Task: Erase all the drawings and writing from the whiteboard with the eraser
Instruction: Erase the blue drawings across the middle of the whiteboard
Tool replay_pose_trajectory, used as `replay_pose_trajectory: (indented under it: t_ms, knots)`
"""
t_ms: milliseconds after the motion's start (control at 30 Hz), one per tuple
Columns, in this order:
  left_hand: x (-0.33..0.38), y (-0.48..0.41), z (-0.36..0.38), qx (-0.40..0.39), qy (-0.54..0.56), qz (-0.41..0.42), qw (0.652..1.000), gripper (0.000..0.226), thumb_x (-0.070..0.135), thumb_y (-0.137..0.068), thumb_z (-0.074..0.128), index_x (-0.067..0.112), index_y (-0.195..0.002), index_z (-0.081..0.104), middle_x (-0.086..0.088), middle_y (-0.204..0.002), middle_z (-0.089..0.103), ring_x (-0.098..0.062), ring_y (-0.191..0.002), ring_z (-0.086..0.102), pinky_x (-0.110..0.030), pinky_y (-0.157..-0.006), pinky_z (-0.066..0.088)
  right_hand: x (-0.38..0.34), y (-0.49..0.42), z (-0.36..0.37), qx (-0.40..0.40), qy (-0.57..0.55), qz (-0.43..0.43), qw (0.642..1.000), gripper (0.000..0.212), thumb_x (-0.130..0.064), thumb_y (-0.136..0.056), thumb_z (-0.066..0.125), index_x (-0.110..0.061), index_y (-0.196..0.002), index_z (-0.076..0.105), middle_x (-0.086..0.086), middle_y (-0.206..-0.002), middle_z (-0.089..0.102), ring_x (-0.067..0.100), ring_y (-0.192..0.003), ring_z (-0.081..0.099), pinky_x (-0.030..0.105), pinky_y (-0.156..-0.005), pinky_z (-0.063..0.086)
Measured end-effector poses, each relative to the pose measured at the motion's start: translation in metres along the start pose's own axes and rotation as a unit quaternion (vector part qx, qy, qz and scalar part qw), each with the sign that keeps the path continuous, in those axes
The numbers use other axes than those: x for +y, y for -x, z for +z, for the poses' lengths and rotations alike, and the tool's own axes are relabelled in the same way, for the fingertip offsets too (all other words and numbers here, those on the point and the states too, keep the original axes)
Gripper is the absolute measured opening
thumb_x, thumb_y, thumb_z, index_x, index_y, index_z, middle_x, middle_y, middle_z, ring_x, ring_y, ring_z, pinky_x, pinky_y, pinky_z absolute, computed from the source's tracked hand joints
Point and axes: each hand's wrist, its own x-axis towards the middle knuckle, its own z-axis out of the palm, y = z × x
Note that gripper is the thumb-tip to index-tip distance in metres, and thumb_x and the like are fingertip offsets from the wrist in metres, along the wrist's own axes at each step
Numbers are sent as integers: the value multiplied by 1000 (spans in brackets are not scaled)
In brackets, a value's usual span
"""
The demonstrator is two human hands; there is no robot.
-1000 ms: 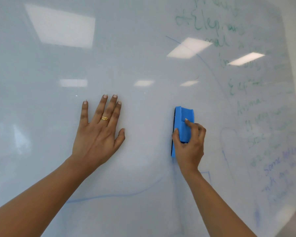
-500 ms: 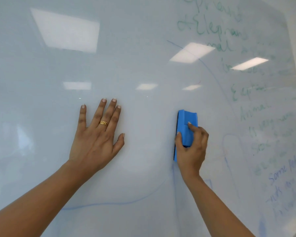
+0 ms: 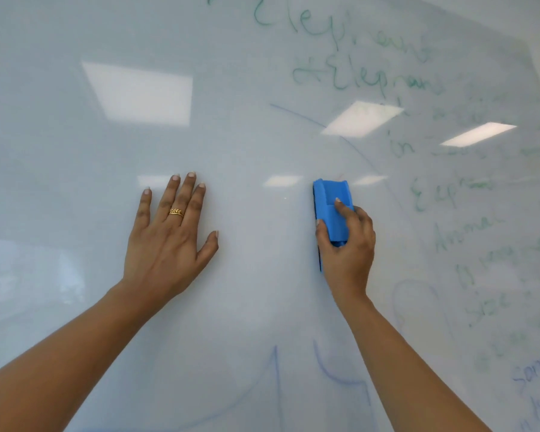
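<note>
The right hand (image 3: pixel 348 251) grips the blue rectangular foam eraser (image 3: pixel 331 201): the thumb lies along the eraser's left side, the index finger is laid over its grooved back, and the remaining fingers curl round its right side. The eraser stands upright, long axis vertical, with its dark wiping face against the glossy white whiteboard (image 3: pixel 247 88), near the middle of the board's visible area. The left hand (image 3: pixel 169 244) is pressed flat on the whiteboard well to the left of the eraser, fingers straight and slightly spread, thumb pointing toward the eraser; a gold ring (image 3: pixel 176 212) sits on one finger. Both forearms enter from the bottom edge. Faint blue drawn lines (image 3: pixel 276 385) run below the two hands toward the bottom edge, and a thin blue arc (image 3: pixel 296 115) curves above the eraser. Smeared green handwriting (image 3: pixel 368 79) fills the top right corner and continues down the right side of the whiteboard; only fragments are legible. Blue handwriting (image 3: pixel 533 369) sits at the bottom right corner. Reflections of rectangular ceiling lights (image 3: pixel 138 92) appear across the upper whiteboard surface.
</note>
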Motion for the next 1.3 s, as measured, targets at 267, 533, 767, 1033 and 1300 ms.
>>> replay_pose_trajectory:
  t_ms: [267,533,767,1033,1300]
  knots:
    - [12,-19,2,-5,-6,-38,999,71,49,-89,24,5,-144,30,-11,-153,25,-26,-141,22,-43,-112,5,10,-44,3,48,17,64,997,43,-24,-86,62,-19,-129,53,5,-132,49,24,-105,45,17,-77,28]
    - [14,-35,2,0,-10,-55,998,74,52,-88,19,8,-147,24,-7,-155,18,-21,-144,13,-42,-114,5,-59,-57,57,-20,7,-100,995,46,-27,-82,56,-17,-127,57,16,-131,51,32,-91,51,37,-73,45]
    - [19,-65,1,14,-5,-84,996,81,58,-83,10,12,-149,17,-4,-157,10,-18,-145,6,-39,-115,0,-75,-80,58,-109,31,-181,977,52,-27,-87,54,-24,-138,43,7,-142,40,29,-104,44,39,-83,41]
    - [25,-71,8,32,-17,-103,994,78,55,-85,7,10,-149,13,-5,-157,9,-19,-145,4,-40,-115,-4,-40,-122,44,-39,58,-20,997,53,-31,-92,48,-23,-142,35,7,-145,34,27,-116,38,35,-92,38]
    - [27,-72,10,34,-27,-104,994,78,54,-85,6,11,-149,11,-5,-157,8,-19,-145,4,-40,-115,-3,-94,-118,73,-93,73,-96,988,54,-35,-95,43,-25,-145,28,8,-149,26,27,-121,35,34,-96,35]
